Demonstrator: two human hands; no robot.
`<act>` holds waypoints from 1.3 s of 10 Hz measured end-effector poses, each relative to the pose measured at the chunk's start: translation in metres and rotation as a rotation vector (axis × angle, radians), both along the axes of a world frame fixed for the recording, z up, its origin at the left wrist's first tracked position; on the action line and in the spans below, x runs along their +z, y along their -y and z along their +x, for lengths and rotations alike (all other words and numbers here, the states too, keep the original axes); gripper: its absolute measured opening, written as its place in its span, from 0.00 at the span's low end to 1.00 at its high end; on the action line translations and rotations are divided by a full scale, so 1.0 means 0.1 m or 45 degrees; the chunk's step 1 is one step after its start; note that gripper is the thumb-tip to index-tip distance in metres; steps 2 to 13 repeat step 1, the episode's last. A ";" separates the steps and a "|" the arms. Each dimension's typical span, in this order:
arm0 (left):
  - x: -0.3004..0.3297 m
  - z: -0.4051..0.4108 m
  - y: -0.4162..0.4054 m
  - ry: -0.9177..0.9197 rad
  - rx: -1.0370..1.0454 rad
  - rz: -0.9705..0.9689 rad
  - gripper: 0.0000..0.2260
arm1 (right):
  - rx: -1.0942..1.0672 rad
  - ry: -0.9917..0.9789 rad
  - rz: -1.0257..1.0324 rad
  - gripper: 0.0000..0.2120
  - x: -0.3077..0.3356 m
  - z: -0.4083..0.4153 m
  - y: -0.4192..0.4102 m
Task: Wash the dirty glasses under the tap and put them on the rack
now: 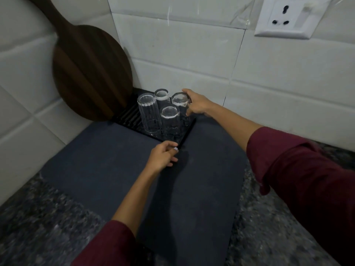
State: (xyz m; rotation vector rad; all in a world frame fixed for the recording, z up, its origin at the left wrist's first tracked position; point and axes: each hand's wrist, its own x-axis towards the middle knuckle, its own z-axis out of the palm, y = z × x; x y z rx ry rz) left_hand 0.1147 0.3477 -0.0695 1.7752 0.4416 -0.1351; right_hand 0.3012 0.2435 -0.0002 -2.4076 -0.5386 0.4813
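Note:
Several clear glasses stand upside down on a black ribbed rack (pixel 125 114) in the counter's back corner. A tall ribbed glass (pixel 148 114) is at the left, a small one (pixel 162 95) behind it, and another (pixel 170 120) at the front. My right hand (pixel 196 103) grips the base of the right rear glass (pixel 179 99), which stands inverted on the rack. My left hand (pixel 163 157) rests at the rack's front edge with its fingers loosely curled, and holds nothing. No tap or sink is in view.
A round dark wooden board (pixel 90 73) leans against the tiled wall just left of the rack. A dark grey mat (pixel 149 189) lies on the speckled stone counter (pixel 38 227). A white wall socket (pixel 288 16) is at the upper right.

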 end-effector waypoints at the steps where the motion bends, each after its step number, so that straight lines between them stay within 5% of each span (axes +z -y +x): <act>1: 0.02 -0.01 0.08 0.018 0.006 -0.045 0.06 | -0.080 -0.078 0.184 0.43 -0.04 -0.03 0.17; 13: 0.02 -0.01 0.08 0.018 0.006 -0.045 0.06 | -0.080 -0.078 0.184 0.43 -0.04 -0.03 0.17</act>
